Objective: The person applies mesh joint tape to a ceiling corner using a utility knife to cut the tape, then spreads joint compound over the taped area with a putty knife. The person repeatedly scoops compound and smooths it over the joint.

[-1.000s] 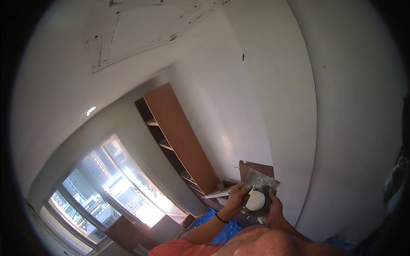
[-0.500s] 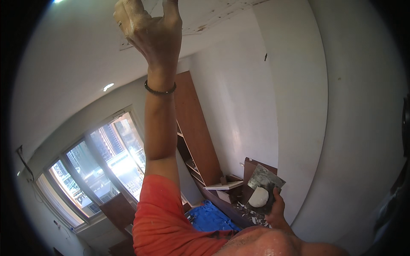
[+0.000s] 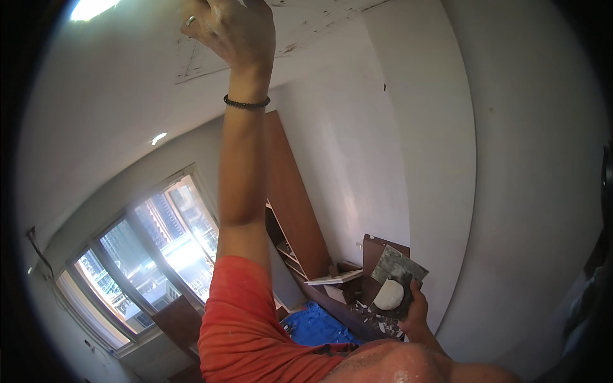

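Note:
My left arm rises up the middle, in a red sleeve, with a dark beaded bracelet at the wrist. At the top edge my left hand [image 3: 231, 30] is up by the ceiling, its back toward me, smeared with white, a ring on one finger. Its fingers are curled, and their tips and whatever they hold are cut off by the frame. Low on the right, my right hand [image 3: 416, 311] grips a flat metal plastering trowel [image 3: 408, 267], its thumb along the edge. A rounded mound of white putty [image 3: 388, 295] sits on the plate.
The ceiling [image 3: 306, 29] has a patched, spotted strip. Below stand a leaning brown cabinet [image 3: 297, 198], a blue sheet [image 3: 316, 324] and rubble [image 3: 380, 322]. A window [image 3: 147, 255] is at left; loose wires [image 3: 39, 252] hang from the wall. A pale wall [image 3: 440, 159] rises at right.
My left hand has shifted slightly up and to the right, and more of it passes out of the top edge. The view has tilted a little; the trowel stays in my right hand.

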